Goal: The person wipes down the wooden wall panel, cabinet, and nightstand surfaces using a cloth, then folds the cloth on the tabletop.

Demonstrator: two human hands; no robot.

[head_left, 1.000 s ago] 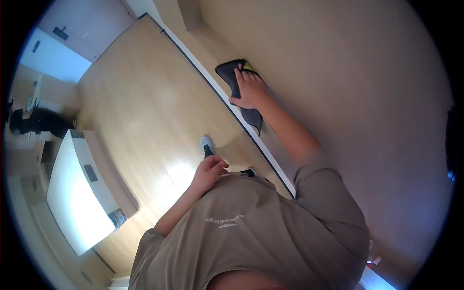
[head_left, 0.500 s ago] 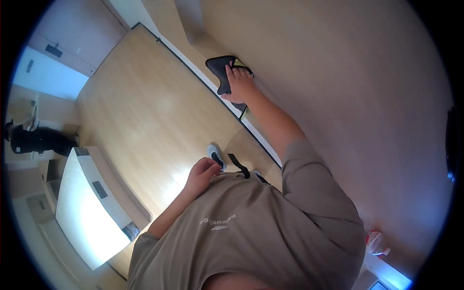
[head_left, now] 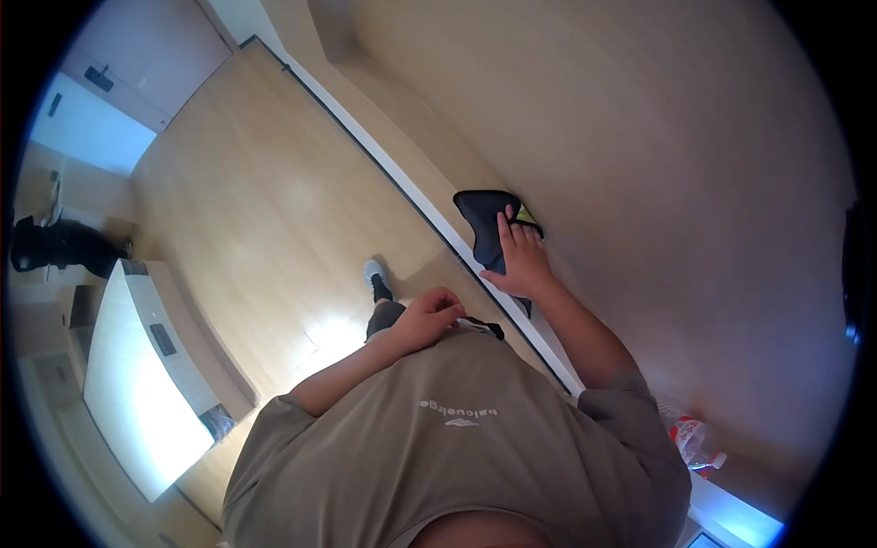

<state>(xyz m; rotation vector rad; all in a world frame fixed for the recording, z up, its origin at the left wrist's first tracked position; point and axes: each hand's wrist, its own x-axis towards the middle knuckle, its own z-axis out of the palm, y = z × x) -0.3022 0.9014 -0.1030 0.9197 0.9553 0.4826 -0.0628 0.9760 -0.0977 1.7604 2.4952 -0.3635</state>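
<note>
My right hand [head_left: 524, 262] lies over a dark grey cloth [head_left: 489, 212] with black edging and a yellow-green patch. Its fingers are stretched across the cloth, and the thumb rests along the near side. The cloth sits on a narrow ledge [head_left: 429, 155] at the foot of the tan wall, partly hidden under the palm. Close to my waist, my left hand [head_left: 433, 317] has curled fingers; whether anything is in them is hidden. A dark strap end [head_left: 494, 330] shows just beside it, at the shirt's hem.
A white mattress-like block [head_left: 146, 374] stands on a base at left. Beyond it, a person in dark clothes [head_left: 68, 247] is near some cabinets. A clear plastic bottle with a red label [head_left: 692, 438] is at lower right. Wooden flooring [head_left: 274, 183] stretches along the ledge.
My right hand and the cloth have slid along the ledge, back toward my body. My left hand has shifted slightly right, staying curled at my waist. My view has shifted a little.
</note>
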